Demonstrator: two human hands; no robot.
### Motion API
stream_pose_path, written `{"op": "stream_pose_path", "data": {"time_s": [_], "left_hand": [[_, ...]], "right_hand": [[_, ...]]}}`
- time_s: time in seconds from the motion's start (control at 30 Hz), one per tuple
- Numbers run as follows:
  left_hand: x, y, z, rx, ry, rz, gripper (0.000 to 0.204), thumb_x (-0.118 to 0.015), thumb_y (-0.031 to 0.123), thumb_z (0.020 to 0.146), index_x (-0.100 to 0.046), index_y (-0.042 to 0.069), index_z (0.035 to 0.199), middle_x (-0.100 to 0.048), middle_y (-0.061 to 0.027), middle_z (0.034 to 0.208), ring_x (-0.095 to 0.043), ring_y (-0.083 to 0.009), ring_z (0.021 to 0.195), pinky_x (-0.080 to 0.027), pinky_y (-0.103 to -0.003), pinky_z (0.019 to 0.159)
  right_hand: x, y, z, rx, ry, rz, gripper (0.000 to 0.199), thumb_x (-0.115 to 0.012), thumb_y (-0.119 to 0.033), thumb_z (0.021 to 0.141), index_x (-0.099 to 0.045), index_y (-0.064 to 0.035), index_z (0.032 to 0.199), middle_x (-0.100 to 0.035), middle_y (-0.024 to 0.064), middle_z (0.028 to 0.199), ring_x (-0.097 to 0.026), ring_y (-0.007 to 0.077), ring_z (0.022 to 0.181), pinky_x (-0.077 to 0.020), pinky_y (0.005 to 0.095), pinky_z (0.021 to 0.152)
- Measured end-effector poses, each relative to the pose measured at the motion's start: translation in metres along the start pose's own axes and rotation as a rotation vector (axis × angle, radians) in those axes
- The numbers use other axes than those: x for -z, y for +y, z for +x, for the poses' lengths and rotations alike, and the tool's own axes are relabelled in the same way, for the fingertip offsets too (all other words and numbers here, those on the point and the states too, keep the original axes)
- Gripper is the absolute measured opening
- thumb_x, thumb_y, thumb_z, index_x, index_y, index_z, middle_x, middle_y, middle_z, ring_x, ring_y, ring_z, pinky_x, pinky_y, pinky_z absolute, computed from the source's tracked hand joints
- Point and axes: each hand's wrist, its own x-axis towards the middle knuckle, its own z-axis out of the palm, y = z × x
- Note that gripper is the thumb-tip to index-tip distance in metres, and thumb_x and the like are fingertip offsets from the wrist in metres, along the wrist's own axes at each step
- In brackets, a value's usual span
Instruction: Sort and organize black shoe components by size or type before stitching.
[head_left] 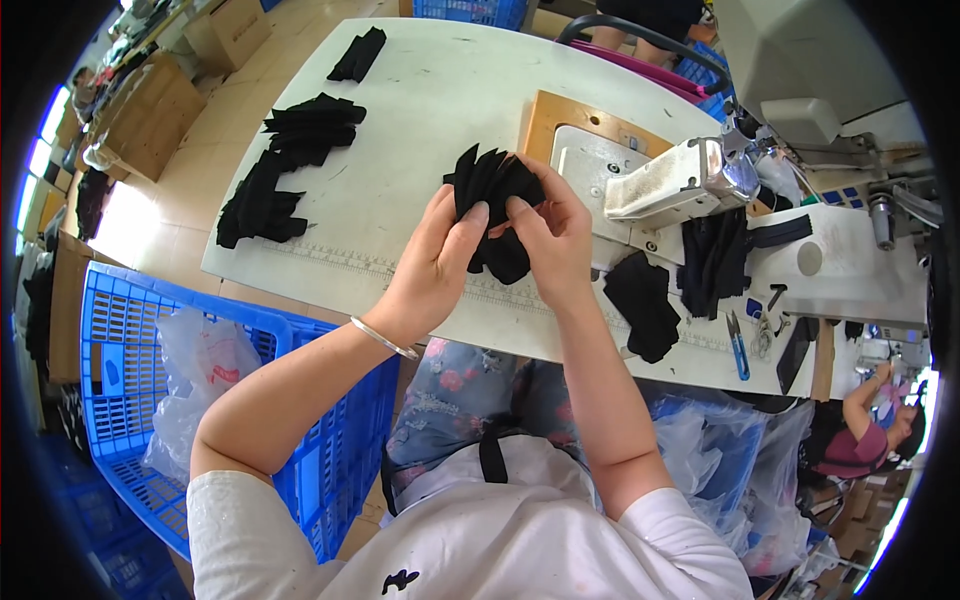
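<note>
My left hand [443, 252] and my right hand [553, 238] together grip a fanned bundle of black fabric pieces [497, 185] above the white table. Both thumbs press on the near face of the bundle, and most other fingers are hidden behind it. More black fabric [503, 256] shows just under the bundle; whether it is held or lies on the table I cannot tell. Stacks of black fabric pieces [262, 205] lie at the table's left side, with another stack [318, 127] beyond. One small black stack [642, 306] rests right of my right forearm.
A sewing machine [680, 182] stands on the right of the white table [420, 95]. Near it are black strips [712, 262] and blue-handled snips [738, 348]. A blue crate [190, 290] with plastic bags sits at my left. Another person [868, 440] works at far right.
</note>
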Motion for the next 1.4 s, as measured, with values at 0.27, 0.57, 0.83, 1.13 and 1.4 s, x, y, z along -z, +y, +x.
{"op": "stream_pose_path", "data": {"time_s": [0.27, 0.57, 0.83, 1.13, 1.4], "left_hand": [[-0.003, -0.007, 0.002, -0.099, 0.025, 0.066, 0.025, -0.042, 0.017, 0.100, -0.052, -0.001, 0.113, -0.045, -0.0083, 0.096, -0.048, -0.0163, 0.084, -0.043, -0.029, 0.077], [-0.002, -0.011, 0.003, -0.100, 0.017, 0.077, 0.026, -0.044, 0.018, 0.100, -0.052, -0.003, 0.112, -0.045, -0.0105, 0.096, -0.048, -0.0202, 0.084, -0.043, -0.030, 0.079], [-0.002, -0.010, 0.003, -0.146, 0.005, 0.199, 0.029, -0.045, 0.019, 0.100, -0.049, -0.004, 0.118, -0.046, -0.0124, 0.101, -0.049, -0.0227, 0.090, -0.043, -0.031, 0.082], [-0.003, -0.008, 0.002, -0.121, -0.025, 0.165, 0.033, -0.044, 0.020, 0.101, -0.048, -0.003, 0.124, -0.045, -0.0121, 0.104, -0.049, -0.0217, 0.093, -0.043, -0.031, 0.083], [0.006, -0.003, 0.006, 0.095, 0.097, 0.128, 0.034, -0.042, 0.026, 0.101, -0.057, -0.004, 0.103, -0.056, -0.0076, 0.074, -0.050, -0.0119, 0.066, -0.044, -0.028, 0.063]], "right_hand": [[0.002, 0.007, 0.001, 0.059, -0.022, -0.034, 0.039, -0.068, -0.004, 0.085, -0.053, -0.0002, 0.121, -0.058, 0.0024, 0.100, -0.055, 0.0039, 0.078, -0.0496, 0.0198, 0.065], [0.001, 0.003, 0.001, 0.045, -0.007, -0.003, 0.036, -0.067, -0.004, 0.086, -0.053, -0.0001, 0.119, -0.059, 0.0026, 0.104, -0.056, 0.0046, 0.079, -0.0504, 0.0203, 0.067], [0.003, 0.005, 0.001, 0.091, -0.022, -0.027, 0.036, -0.066, -0.003, 0.086, -0.052, 0.0015, 0.119, -0.059, 0.0043, 0.105, -0.058, 0.0071, 0.089, -0.0524, 0.0206, 0.070], [0.005, -0.001, 0.001, 0.049, -0.052, -0.024, 0.037, -0.063, 0.000, 0.087, -0.052, 0.0013, 0.123, -0.062, 0.0050, 0.103, -0.060, 0.0082, 0.087, -0.0549, 0.0226, 0.072], [0.000, -0.004, 0.000, 0.061, 0.005, -0.074, 0.047, -0.052, 0.006, 0.087, -0.046, 0.0013, 0.133, -0.061, 0.0082, 0.102, -0.061, 0.0084, 0.081, -0.0573, 0.0239, 0.070]]}}
